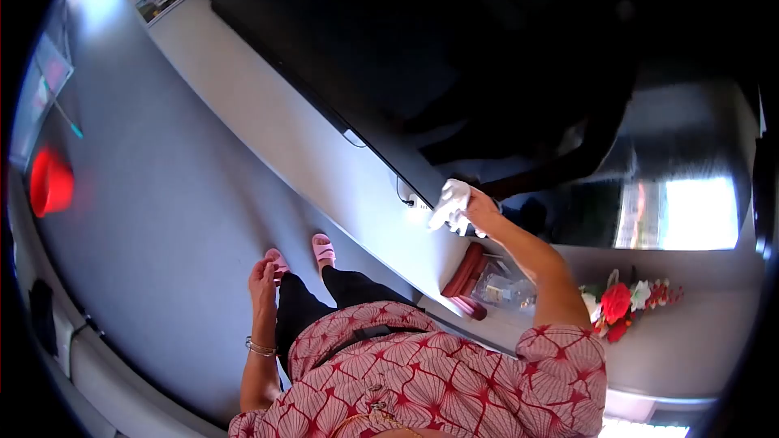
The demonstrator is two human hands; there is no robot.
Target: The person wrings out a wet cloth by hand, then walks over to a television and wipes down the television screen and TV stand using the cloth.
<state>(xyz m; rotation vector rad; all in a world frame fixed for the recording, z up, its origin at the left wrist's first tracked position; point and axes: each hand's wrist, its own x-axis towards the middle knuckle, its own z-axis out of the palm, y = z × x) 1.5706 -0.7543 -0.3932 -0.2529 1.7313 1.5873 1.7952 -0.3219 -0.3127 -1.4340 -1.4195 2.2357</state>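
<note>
My right hand (pixel 484 211) is closed around a crumpled white cloth (pixel 451 199). The cloth is at the lower edge of a large black television (pixel 389 162), whose dark glossy screen mirrors my arm. My left hand (pixel 262 271) hangs low at my side above the floor, fingers loosely bent, with nothing seen in it. Just below the cloth, a white power strip (pixel 417 202) with a dark plug rests on the white cabinet top (pixel 381 186).
Dark red boxy items (pixel 466 272) and a clear plastic container (pixel 505 290) sit by my right forearm. Beyond are red and white flowers (pixel 618 303). A red bucket (pixel 51 182) stands on the grey floor (pixel 162 186) at left, near a sofa (pixel 105 373).
</note>
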